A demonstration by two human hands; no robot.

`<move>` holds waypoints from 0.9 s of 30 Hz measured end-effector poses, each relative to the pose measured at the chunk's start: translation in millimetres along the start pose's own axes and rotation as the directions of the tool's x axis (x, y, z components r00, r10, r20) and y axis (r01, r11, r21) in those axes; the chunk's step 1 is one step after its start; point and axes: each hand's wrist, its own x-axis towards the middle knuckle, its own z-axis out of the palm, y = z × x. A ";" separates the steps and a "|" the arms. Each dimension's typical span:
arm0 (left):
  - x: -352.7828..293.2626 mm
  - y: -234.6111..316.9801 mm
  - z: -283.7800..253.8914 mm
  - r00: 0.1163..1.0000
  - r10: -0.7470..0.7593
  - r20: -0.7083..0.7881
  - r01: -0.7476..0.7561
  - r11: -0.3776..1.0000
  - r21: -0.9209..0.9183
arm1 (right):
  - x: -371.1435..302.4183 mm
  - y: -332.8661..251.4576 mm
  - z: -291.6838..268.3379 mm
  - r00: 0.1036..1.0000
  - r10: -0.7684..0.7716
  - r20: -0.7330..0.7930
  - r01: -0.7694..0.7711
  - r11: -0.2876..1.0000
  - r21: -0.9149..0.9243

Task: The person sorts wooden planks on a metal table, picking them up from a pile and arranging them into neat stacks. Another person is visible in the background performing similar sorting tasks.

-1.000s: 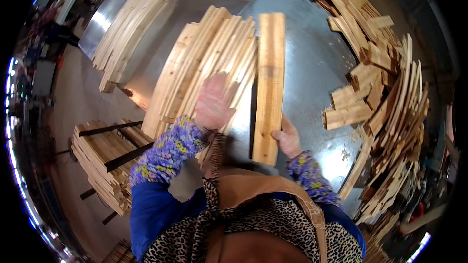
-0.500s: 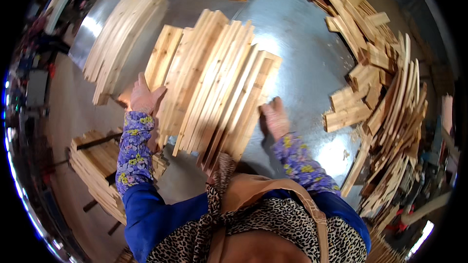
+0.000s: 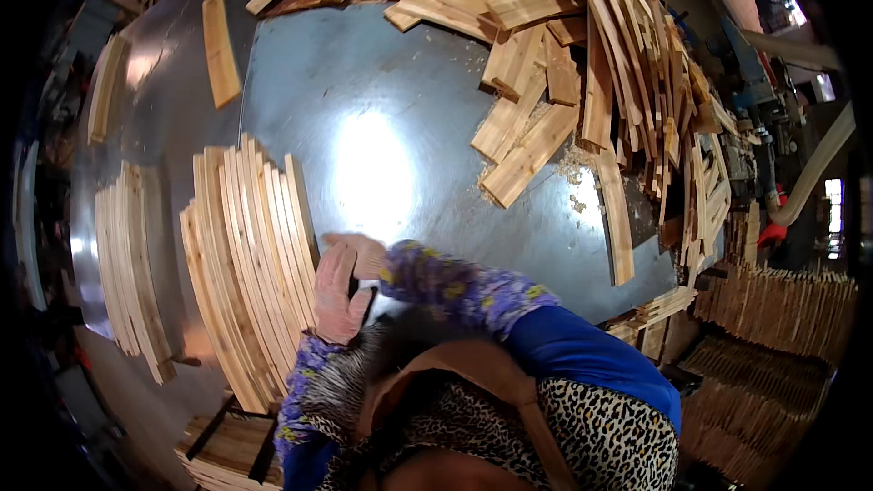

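My hands, in pale pink gloves, are close together at the right side of a row of wooden boards [image 3: 245,255] standing on a grey metal table [image 3: 300,73]. My left hand [image 3: 340,298] points away from me, its fingers straight and the thumb apart, holding nothing. Reaching in from the right, my right hand [image 3: 366,256] lies just beyond the left one; its fingers stretch leftward, partly hidden behind the left hand. Neither grips a board. Whether they touch the row's outermost board, I cannot tell.
A second board row [image 3: 132,264] stands farther left. One loose board [image 3: 220,50] lies beyond. A messy heap of offcuts [image 3: 523,64] and long thin strips [image 3: 627,55] fills the far and right side. Stacked strips [image 3: 773,309] stand right; a board pile [image 3: 218,445] is below left.
My view has swung to the right, so the board rows now appear farther left. Both hands have left the sides of the row and come together at its right.
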 end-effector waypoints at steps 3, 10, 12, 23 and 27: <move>-2.1 0.1 25.1 1.000 -0.021 -0.020 0.026 0.955 0.295 | 68.0 117.6 108.6 0.750 -0.295 0.592 -0.484 0.365 0.795; -3.6 -18.5 63.7 0.951 -0.302 -0.059 0.303 0.882 0.360 | 228.0 263.8 266.2 0.316 0.275 0.908 -0.815 0.568 0.111; 4.9 -20.0 77.2 0.920 -0.371 -0.128 0.393 0.864 0.315 | 225.4 266.2 279.1 0.247 0.279 0.928 -0.868 0.490 0.084; 137.7 66.6 157.4 0.779 -0.330 0.534 0.623 0.507 -0.596 | -60.4 264.5 59.0 0.467 -0.362 0.807 -0.713 -0.693 0.102; 128.6 83.9 175.5 0.700 -0.301 0.648 0.703 0.134 -0.698 | -77.5 286.8 30.4 0.278 -0.526 0.803 -0.694 -0.688 -0.211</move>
